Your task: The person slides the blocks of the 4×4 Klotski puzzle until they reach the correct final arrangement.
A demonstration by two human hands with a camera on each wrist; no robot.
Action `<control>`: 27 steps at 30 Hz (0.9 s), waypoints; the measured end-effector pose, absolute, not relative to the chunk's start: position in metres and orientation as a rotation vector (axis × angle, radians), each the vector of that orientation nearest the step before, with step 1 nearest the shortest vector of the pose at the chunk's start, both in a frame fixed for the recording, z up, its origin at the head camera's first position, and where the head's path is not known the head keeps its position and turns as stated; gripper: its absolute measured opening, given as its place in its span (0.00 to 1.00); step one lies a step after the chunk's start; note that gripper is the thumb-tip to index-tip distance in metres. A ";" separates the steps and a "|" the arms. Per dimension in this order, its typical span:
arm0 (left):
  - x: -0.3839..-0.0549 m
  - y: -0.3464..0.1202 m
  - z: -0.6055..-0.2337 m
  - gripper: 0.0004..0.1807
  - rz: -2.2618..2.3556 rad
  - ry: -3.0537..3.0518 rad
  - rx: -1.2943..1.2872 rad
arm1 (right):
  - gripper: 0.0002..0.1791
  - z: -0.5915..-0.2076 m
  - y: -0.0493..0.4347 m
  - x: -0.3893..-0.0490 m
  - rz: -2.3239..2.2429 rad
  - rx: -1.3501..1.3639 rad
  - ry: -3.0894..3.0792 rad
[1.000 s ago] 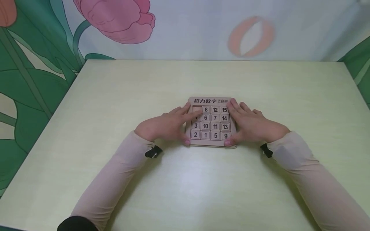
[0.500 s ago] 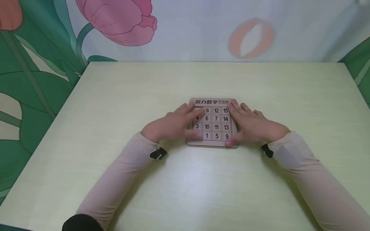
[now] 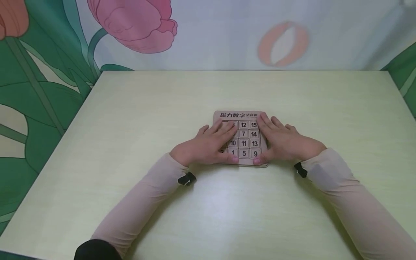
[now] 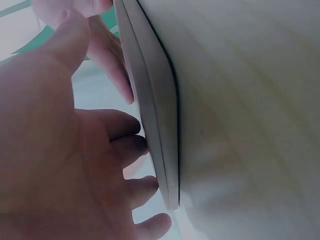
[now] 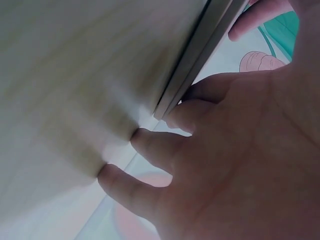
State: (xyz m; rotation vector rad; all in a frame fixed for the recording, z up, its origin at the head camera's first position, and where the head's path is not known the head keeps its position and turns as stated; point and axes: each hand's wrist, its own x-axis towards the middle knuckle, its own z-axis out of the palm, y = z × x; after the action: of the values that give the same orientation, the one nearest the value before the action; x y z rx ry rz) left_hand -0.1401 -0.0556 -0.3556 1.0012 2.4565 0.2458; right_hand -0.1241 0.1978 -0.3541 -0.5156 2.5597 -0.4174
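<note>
A wooden number sliding puzzle (image 3: 244,139) lies flat on the table, with Chinese lettering along its far edge. My left hand (image 3: 208,145) rests over the puzzle's left part, fingers spread, and covers most of the left column and part of the second. In the left wrist view its fingertips (image 4: 136,146) touch the top face of the board (image 4: 150,95). At the right side, my right hand (image 3: 286,142) lies along the frame, thumb on the near corner and index finger by the far one. Two of its fingertips (image 5: 142,137) touch the table in the right wrist view.
The pale table (image 3: 162,97) extends around the puzzle on every side. Behind it stands a light backdrop printed with a pink flower (image 3: 136,27) and green leaves (image 3: 48,90). A black band (image 3: 186,178) sits at the left wrist, another (image 3: 300,169) at the right.
My left hand has slid rightward from the puzzle's left edge onto its number tiles, hiding more of them. The right hand has stayed in place. The head view has shifted slightly.
</note>
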 end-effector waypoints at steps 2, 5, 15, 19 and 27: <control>-0.140 -0.056 -0.355 0.54 0.209 2.467 0.995 | 0.76 -0.353 0.198 -0.124 -0.412 -0.520 2.558; -0.139 -0.057 -0.352 0.55 0.154 2.482 0.973 | 0.76 -0.353 0.198 -0.124 -0.408 -0.525 2.558; -0.142 -0.064 -0.338 0.54 0.089 2.476 0.873 | 0.79 -0.357 0.201 -0.125 -0.415 -0.510 2.567; -0.143 -0.059 -0.333 0.52 0.061 2.492 0.853 | 0.79 -0.358 0.200 -0.128 -0.422 -0.509 2.561; -0.142 -0.013 -0.334 0.54 0.076 2.437 1.030 | 0.78 -0.354 0.201 -0.124 -0.413 -0.495 2.552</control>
State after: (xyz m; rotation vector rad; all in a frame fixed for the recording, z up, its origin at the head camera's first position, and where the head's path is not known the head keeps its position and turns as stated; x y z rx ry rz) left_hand -0.1417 -0.0135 -0.3338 1.0302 2.4369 0.0761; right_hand -0.1240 0.2010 -0.3545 -0.4950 2.5518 -0.4126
